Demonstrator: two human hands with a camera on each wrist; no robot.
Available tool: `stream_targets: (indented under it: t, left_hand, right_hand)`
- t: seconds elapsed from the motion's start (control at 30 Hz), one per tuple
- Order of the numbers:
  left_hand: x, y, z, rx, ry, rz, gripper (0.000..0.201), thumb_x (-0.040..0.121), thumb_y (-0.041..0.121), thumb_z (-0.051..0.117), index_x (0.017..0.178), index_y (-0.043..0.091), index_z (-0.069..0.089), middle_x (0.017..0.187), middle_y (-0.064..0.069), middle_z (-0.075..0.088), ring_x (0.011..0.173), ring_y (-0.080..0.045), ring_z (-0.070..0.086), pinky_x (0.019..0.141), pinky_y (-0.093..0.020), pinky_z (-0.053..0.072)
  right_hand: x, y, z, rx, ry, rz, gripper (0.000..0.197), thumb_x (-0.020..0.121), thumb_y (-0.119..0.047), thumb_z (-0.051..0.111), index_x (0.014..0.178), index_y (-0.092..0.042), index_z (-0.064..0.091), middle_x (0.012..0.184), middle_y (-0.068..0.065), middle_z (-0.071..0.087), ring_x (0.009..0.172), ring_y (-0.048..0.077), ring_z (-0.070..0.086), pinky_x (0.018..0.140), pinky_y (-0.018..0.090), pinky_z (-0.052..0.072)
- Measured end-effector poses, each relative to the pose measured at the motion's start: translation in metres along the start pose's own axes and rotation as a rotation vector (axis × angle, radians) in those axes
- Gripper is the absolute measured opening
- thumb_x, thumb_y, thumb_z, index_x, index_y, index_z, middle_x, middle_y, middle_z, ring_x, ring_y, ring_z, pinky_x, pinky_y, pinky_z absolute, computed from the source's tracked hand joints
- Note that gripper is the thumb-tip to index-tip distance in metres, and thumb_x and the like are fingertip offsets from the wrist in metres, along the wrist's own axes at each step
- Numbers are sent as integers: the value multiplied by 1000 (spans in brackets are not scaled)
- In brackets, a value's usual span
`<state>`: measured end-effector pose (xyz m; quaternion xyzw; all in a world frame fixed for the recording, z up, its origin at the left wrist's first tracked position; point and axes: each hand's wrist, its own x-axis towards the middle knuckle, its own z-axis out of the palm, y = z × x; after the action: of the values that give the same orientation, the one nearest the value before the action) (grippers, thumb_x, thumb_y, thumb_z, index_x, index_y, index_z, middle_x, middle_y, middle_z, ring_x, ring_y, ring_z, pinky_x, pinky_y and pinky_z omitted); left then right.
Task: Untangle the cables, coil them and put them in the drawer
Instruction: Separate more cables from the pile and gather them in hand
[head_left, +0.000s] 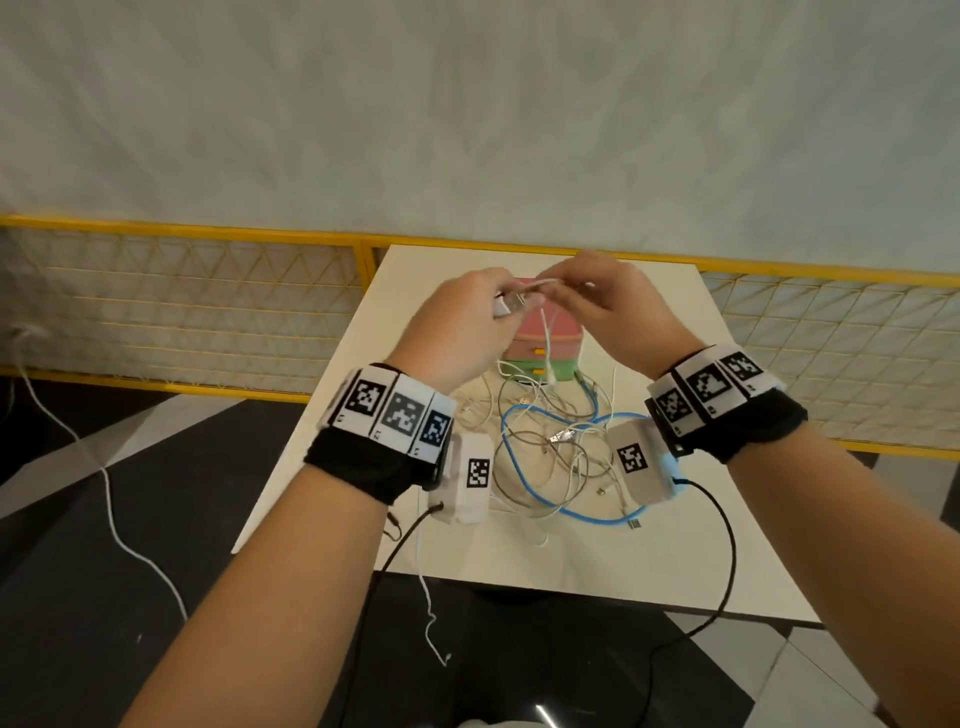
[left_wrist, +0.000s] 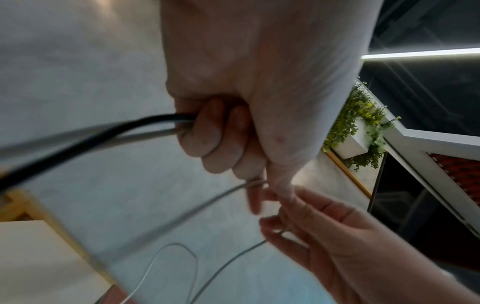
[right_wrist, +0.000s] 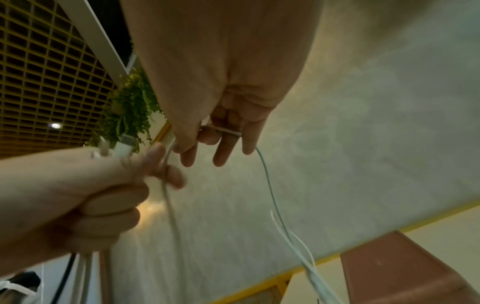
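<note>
I have both hands raised in the upper middle of the head view, above the small pink and green drawer unit (head_left: 545, 343). My left hand (head_left: 467, 322) is clenched around a bundle of white cable (right_wrist: 166, 164) with its white plugs (right_wrist: 122, 147) poking out above the fist; the left wrist view shows two more cords, one black and one grey, running out of that fist. My right hand (head_left: 618, 312) has the same thin white cable laid across its fingers (right_wrist: 226, 142), thumb pinching it, with the loose length hanging down toward the lower right of the right wrist view. I judge this as the coiling step on one freed cable, loops being gathered into the left fist. The rest of the cables (head_left: 561, 447), blue, white and grey-brown, lie in a tangled heap on the white table (head_left: 727, 519) at the centre of the head view, between my wrists. The drawers look closed. Next I would need to feed another loop across, keeping slack even so the hanging tail does not snag the heap below
</note>
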<state>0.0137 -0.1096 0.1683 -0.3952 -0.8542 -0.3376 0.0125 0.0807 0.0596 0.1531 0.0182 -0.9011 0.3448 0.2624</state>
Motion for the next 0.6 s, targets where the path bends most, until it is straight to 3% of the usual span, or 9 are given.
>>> stream_targets:
  t: [0.07, 0.17, 0.23, 0.3, 0.43, 0.5, 0.6]
  left_hand:
    - [0, -3, 1, -62, 71, 29, 21, 96, 43, 54, 80, 29, 60, 86, 3, 68, 84, -20, 62, 75, -37, 49]
    - [-4, -1, -5, -199, 297, 85, 27, 96, 39, 55, 71, 29, 56, 79, 3, 69, 72, -19, 61, 70, -41, 48]
    - [-5, 3, -12, -311, 413, 104, 26, 96, 37, 56, 72, 27, 57, 67, 16, 63, 59, -6, 54, 61, -29, 45]
    - [-6, 5, -19, -363, 470, 103, 27, 97, 33, 57, 73, 23, 59, 58, 22, 56, 52, 2, 48, 54, -13, 33]
    - [-9, 4, -24, -336, 366, 101, 29, 96, 32, 59, 69, 24, 60, 52, 18, 51, 48, 1, 44, 52, -14, 29]
    - [-13, 5, -18, -308, 288, 99, 30, 96, 33, 60, 66, 29, 59, 55, 19, 53, 49, 2, 46, 53, -14, 30]
    - [-20, 10, -11, -287, 178, 118, 29, 95, 33, 60, 67, 26, 63, 54, 18, 54, 47, -2, 44, 52, -19, 30]
  right_hand:
    - [0, 0, -4, -22, 47, -64, 16, 92, -19, 58, 101, -13, 70, 88, 1, 61, 87, 11, 55, 80, 19, 42]
    - [-4, 12, -5, -23, 57, 30, 15, 93, -9, 55, 101, -10, 68, 93, -1, 62, 90, 12, 59, 86, 21, 47]
    - [-6, 23, -3, -66, 18, 130, 17, 93, -5, 52, 101, -7, 67, 94, 1, 62, 93, 16, 59, 89, 30, 48]
    - [-10, 31, -3, -67, -13, 228, 19, 94, -5, 48, 99, -9, 66, 94, -1, 63, 94, 18, 59, 90, 35, 48]
    - [-18, 34, -7, 3, -3, 305, 19, 96, -9, 49, 100, -15, 66, 92, -3, 64, 91, 12, 60, 89, 34, 52]
    - [-20, 25, -9, 130, 4, 348, 17, 94, -10, 53, 106, -17, 62, 90, -1, 62, 90, 13, 62, 75, 35, 60]
    - [-23, 0, -12, 385, 25, 365, 47, 86, -4, 64, 125, -22, 46, 98, 10, 58, 85, 18, 65, 58, 38, 61]
